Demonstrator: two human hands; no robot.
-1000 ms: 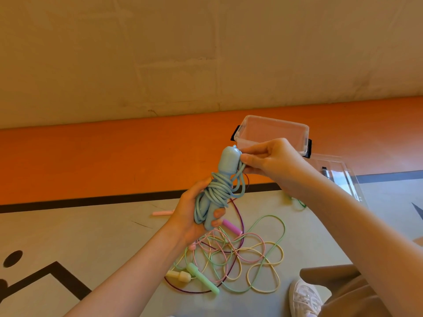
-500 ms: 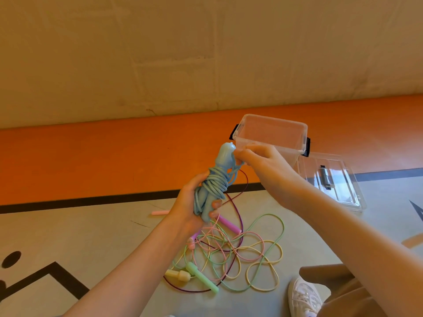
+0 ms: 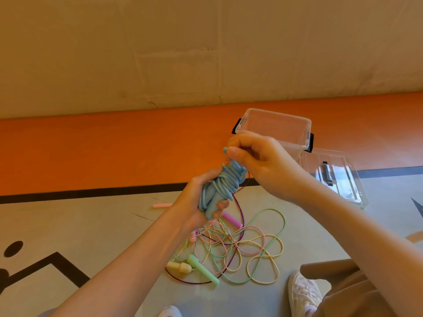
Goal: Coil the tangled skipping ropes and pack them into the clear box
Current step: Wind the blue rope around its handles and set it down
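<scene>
While my left hand grips the nearly wound blue rope and my right hand pinches its end, the clear box holds nothing I see; the tangled ropes lie uncoiled on the floor.

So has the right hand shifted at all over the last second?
Yes. The right hand has closed over the top of the blue rope bundle, sitting slightly lower against the clear box behind.

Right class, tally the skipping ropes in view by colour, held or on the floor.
Blue plastic skipping rope, coiled, held: 1
Pink skipping rope: 1
Green skipping rope: 1
Pale yellow skipping rope: 1
Thin purple skipping rope: 1
Total: 5
</scene>
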